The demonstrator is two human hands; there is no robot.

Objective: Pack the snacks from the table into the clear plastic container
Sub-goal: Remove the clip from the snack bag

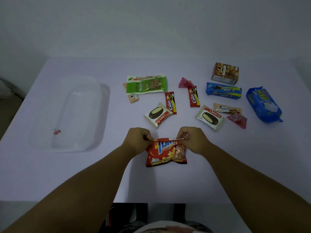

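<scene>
The left hand [137, 140] and the right hand [193, 138] each pinch a top corner of a glossy, crinkled red potato snack bag [166, 153], which rests on the matte pale table [67, 174] between them. The clear plastic container [94, 140], a rounded rectangular tub, sits well to the left with a small red clip [56, 131] inside. Beyond the hands lie flat foil wrappers, a green nuts pack [147, 84], a brown carton [225, 74] and a puffy blue packet [263, 105].
</scene>
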